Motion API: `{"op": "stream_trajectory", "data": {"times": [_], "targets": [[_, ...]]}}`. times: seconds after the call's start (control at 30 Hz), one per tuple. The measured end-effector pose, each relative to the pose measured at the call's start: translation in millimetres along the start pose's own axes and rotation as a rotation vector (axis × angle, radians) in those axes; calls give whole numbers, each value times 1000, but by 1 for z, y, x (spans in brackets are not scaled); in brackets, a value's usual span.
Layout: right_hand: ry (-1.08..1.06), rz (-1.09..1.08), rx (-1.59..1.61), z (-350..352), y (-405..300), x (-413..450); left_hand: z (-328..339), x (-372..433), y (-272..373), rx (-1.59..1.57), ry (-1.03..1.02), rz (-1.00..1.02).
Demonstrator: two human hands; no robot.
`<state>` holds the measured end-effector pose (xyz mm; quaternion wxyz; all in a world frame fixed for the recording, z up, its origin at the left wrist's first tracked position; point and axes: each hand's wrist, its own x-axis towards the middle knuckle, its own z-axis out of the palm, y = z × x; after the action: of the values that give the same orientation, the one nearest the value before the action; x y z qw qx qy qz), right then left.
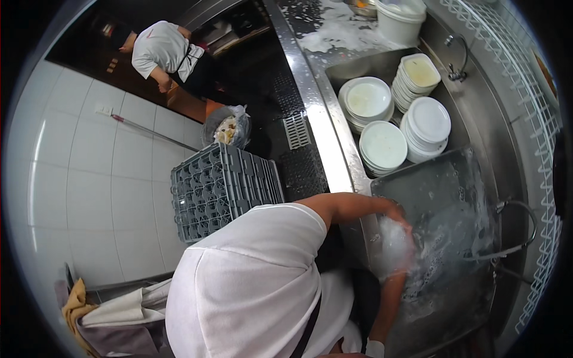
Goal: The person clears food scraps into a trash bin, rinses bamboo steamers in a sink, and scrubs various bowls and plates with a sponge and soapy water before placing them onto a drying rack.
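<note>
Both my hands meet over the near edge of a stainless steel sink basin filled with cloudy, soapy water (441, 210). Between them is a round, whitish dish (390, 244), badly blurred, so its exact kind is unclear. My left hand (404, 221) curls over its far rim. On its other side is my right hand (405, 264), smeared by motion, with the fingers hard to make out. In the adjoining basin, to the left, stand stacks of white round plates (383, 145), lidded-looking round dishes (429, 120) and squarish dishes (420, 71).
A curved faucet (530, 228) reaches over the water; another tap (459, 71) serves the plate basin. A white bucket (400, 22) stands on the sudsy counter (335, 31). Behind me are stacked grey dish racks (224, 188), a lined waste bin (226, 127) and a bending co-worker (165, 53).
</note>
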<state>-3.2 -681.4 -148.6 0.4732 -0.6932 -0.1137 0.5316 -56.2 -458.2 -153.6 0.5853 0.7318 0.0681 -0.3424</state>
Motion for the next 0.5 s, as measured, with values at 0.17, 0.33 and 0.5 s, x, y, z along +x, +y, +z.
{"op": "stream_trajectory", "data": {"times": [0.17,0.33,0.5], "targets": [[54,-75,-216,-18,47,7,6,-35,36,292,-63,92],[124,131,539,-54,121,40,-13,-53,55,170,-201,-33],[-180,116,597,-31,74,27,-46,-56,51,-25,-286,-324]]}}
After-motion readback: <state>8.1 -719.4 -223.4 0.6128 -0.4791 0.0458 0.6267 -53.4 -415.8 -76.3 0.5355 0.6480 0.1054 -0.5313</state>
